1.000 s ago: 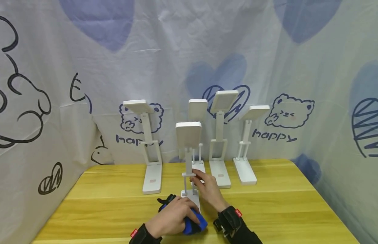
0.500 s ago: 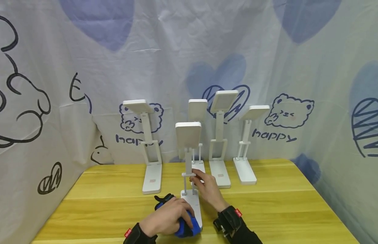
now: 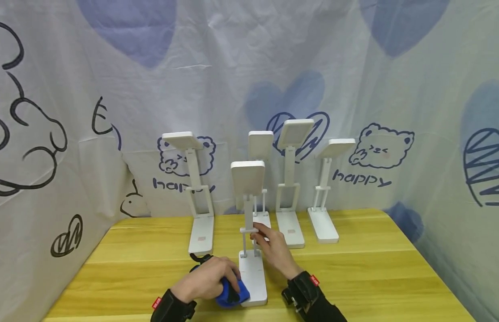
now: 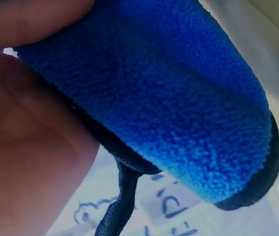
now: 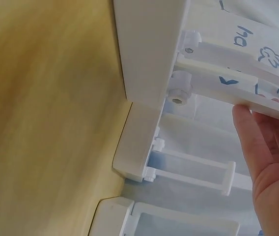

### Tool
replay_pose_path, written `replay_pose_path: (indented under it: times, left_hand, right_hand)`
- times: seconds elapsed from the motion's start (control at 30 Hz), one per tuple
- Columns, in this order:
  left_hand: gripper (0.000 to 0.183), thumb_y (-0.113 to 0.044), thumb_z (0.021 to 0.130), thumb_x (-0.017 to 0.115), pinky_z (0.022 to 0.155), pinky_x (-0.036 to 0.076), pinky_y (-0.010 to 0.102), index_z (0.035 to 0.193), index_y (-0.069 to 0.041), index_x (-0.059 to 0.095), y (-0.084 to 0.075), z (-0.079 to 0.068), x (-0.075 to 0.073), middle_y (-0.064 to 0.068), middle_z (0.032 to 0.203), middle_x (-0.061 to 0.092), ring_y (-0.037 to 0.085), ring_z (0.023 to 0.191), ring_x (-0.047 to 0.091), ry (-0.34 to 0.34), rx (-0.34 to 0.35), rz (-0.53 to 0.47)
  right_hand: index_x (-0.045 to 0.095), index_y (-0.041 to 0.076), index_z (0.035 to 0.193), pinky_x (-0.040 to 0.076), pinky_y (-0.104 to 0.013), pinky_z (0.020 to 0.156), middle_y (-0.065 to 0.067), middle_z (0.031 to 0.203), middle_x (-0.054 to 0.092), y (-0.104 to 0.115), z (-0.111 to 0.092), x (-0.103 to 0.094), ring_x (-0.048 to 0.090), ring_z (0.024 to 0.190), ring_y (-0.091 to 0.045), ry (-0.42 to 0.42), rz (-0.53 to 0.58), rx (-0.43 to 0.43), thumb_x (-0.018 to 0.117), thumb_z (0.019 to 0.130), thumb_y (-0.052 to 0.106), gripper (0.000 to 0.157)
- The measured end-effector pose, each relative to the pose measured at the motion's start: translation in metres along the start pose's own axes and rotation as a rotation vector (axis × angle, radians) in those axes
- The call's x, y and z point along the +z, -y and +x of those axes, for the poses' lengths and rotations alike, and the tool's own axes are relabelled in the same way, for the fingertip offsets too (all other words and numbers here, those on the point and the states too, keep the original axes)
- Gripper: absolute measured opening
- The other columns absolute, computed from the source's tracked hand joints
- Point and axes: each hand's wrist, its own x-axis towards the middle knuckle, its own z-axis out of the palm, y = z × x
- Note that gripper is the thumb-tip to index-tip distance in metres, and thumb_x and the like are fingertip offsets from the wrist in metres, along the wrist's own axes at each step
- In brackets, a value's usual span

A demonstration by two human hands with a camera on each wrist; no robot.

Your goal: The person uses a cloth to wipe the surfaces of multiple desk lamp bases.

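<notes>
Two hands work at the table's near side, each wrist in a black band with a red tag. The left hand [image 3: 209, 275], fingers curled, grips one fuzzy blue cloth [image 3: 232, 295] with black edging and a black strap; it lies over the near left corner of the front lamp's base. The right hand [image 3: 275, 250] pinches the stand of that white front lamp [image 3: 249, 214] at its crossbar. The front lamp stands upright at the table's middle, its panel tilted.

Four more white lamps stand behind, five in all: a left lamp [image 3: 194, 172], a middle lamp [image 3: 260, 145] partly hidden by the front one, a tall lamp [image 3: 289, 172] and a right lamp [image 3: 325, 174]. The yellow wood-grain table [image 3: 374, 268] meets a pale curtain [image 3: 233, 44] with blue hearts, two bear outlines and "happy" lettering.
</notes>
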Motion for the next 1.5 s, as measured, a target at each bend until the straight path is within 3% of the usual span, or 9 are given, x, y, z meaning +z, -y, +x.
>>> replay_pose_path:
  times: [0.27,0.4,0.5,0.63,0.73,0.87,1.13,1.27,1.5]
  left_hand:
    - [0.064,0.02,0.069,0.047,0.098,0.05,0.037,0.098,-0.028,0.08,0.02,-0.006,-0.002,-0.009,0.112,0.068,0.015,0.11,0.061,0.05,-0.152,-0.127]
    - [0.064,0.02,0.069,0.049,0.095,0.052,0.039,0.104,-0.025,0.078,0.026,-0.009,-0.004,-0.007,0.11,0.069,0.018,0.108,0.063,-0.01,-0.164,-0.047]
    - [0.062,0.02,0.069,0.051,0.092,0.053,0.038,0.107,-0.021,0.077,0.03,-0.012,-0.006,-0.006,0.107,0.071,0.017,0.104,0.065,-0.061,-0.172,0.033]
    - [0.062,0.02,0.071,0.05,0.093,0.052,0.041,0.112,-0.018,0.075,0.036,-0.016,-0.007,-0.003,0.109,0.07,0.021,0.106,0.065,-0.073,-0.22,0.036]
    - [0.061,0.021,0.072,0.048,0.097,0.049,0.048,0.114,-0.016,0.074,0.039,-0.019,-0.009,0.003,0.117,0.069,0.029,0.114,0.062,-0.06,-0.286,0.001]
    - [0.055,0.019,0.074,0.05,0.099,0.047,0.053,0.111,-0.014,0.074,0.042,-0.023,-0.012,0.007,0.117,0.069,0.034,0.117,0.061,-0.046,-0.349,-0.03]
    - [0.055,0.021,0.072,0.049,0.099,0.046,0.056,0.103,-0.015,0.076,0.05,-0.035,-0.018,0.006,0.111,0.07,0.036,0.116,0.06,-0.022,-0.42,-0.142]
    - [0.054,0.022,0.071,0.049,0.098,0.047,0.055,0.098,-0.016,0.077,0.052,-0.037,-0.02,0.004,0.107,0.071,0.034,0.113,0.061,-0.022,-0.446,-0.159]
    - [0.052,0.022,0.072,0.051,0.096,0.048,0.054,0.095,-0.018,0.077,0.053,-0.037,-0.018,0.003,0.103,0.071,0.03,0.108,0.062,-0.03,-0.474,-0.157]
  right_hand:
    - [0.051,-0.002,0.139,0.059,-0.035,0.078,-0.014,0.097,0.073,-0.003,-0.003,-0.005,0.071,0.089,-0.027,0.017,-0.102,-0.074,0.056,0.097,0.003,0.042]
    - [0.052,-0.001,0.138,0.058,-0.038,0.082,-0.015,0.104,0.072,-0.005,-0.006,-0.011,0.071,0.095,-0.028,0.098,-0.175,0.079,0.059,0.098,0.013,0.043]
    - [0.063,-0.002,0.125,0.057,-0.037,0.08,-0.013,0.104,0.072,-0.005,-0.01,-0.017,0.07,0.094,-0.025,0.2,-0.245,0.184,0.061,0.097,0.018,0.035]
    - [0.072,0.003,0.109,0.055,-0.029,0.07,-0.006,0.096,0.073,-0.002,-0.017,-0.02,0.065,0.082,-0.013,0.351,-0.306,0.231,0.063,0.095,0.022,0.025]
    - [0.074,0.005,0.105,0.051,-0.025,0.067,-0.002,0.093,0.071,0.006,-0.022,-0.018,0.061,0.078,-0.009,0.425,-0.34,0.205,0.066,0.093,0.024,0.023]
    - [0.075,0.009,0.106,0.053,-0.029,0.078,-0.004,0.102,0.07,0.019,-0.029,-0.012,0.063,0.091,-0.015,0.487,-0.438,0.124,0.07,0.09,0.031,0.028]
    - [0.071,0.016,0.117,0.048,-0.033,0.095,-0.008,0.118,0.063,0.037,-0.045,0.01,0.058,0.107,-0.02,0.574,-0.643,-0.082,0.072,0.081,0.054,0.052]
    - [0.063,0.026,0.131,0.049,-0.036,0.095,-0.011,0.127,0.057,0.037,-0.051,0.02,0.054,0.113,-0.024,0.567,-0.657,-0.069,0.074,0.077,0.059,0.064]
    - [0.066,0.031,0.127,0.049,-0.039,0.098,-0.013,0.13,0.055,0.039,-0.053,0.028,0.052,0.119,-0.028,0.565,-0.68,-0.102,0.074,0.079,0.054,0.053]
